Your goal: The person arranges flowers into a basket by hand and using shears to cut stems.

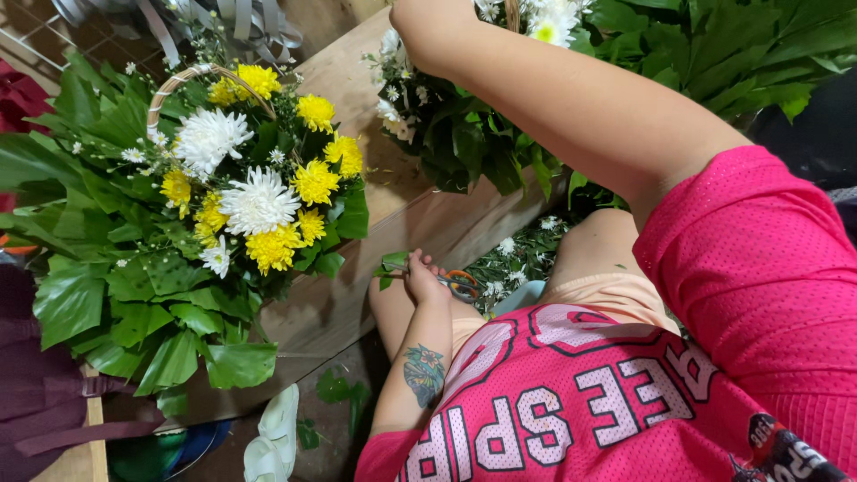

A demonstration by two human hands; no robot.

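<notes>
My left hand [423,278] rests low between my knees, closed on scissors with orange handles [461,285]. A small green leaf sprig [393,261] sits at its fingertips. My right arm stretches up to a second arrangement of white flowers and dark leaves [446,134]. Only the base of my right hand [427,22] shows at the top edge, and its fingers are out of frame. A wicker-handled basket of yellow and white chrysanthemums [254,192] ringed with broad green leaves stands to the left on a wooden board [393,201].
Cut stems and small white blooms [518,259] litter the floor by my knee. More leafy greens [732,54] fill the top right. Grey ribbon [232,22] lies at the top left, dark red cloth [36,393] at the left edge, and a pale green strip [272,437] on the floor.
</notes>
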